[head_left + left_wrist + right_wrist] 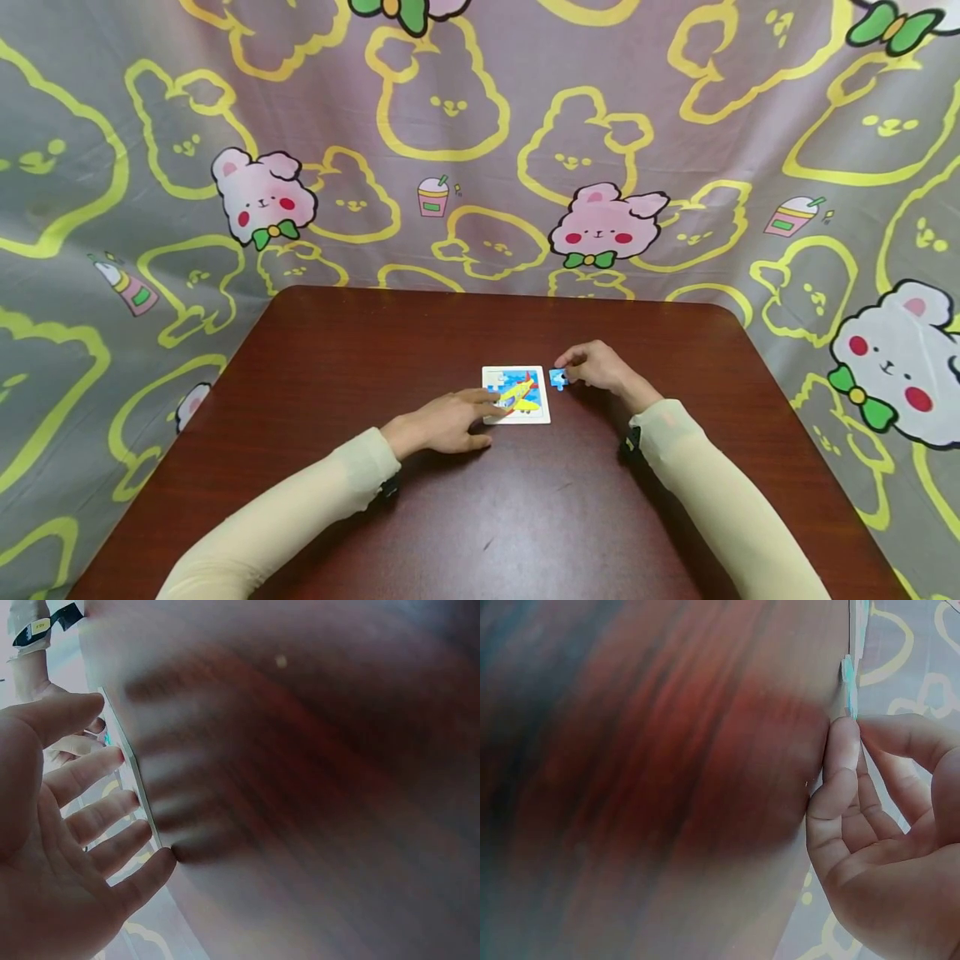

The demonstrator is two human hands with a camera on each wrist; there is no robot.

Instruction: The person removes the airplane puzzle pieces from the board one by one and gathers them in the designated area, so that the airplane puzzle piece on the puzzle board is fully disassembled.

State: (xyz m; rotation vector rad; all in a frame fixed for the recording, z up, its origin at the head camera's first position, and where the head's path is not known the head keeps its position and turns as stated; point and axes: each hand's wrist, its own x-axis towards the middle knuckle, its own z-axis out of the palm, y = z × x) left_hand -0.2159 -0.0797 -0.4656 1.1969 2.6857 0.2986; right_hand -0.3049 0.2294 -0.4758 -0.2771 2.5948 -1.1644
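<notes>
A small jigsaw puzzle [525, 385] in a white frame lies on the table, its picture a yellow plane with red parts on a blue sky. A notched gap shows near its upper left. My left hand [450, 419] rests its spread fingers on the left side of the puzzle, covering part of it. Just right of the frame, my right hand [597, 367] pinches a blue puzzle piece [558, 377] between thumb and finger. In the right wrist view the piece [848, 682] appears edge-on at the fingertips, close to the tabletop.
The dark reddish-brown table [360, 342] has rounded far corners. Behind it and at both sides hangs a grey curtain [480, 183] printed with cartoon rabbits and cups. Dark bands [632, 442] sit at the wrists below pale sleeves [300, 500].
</notes>
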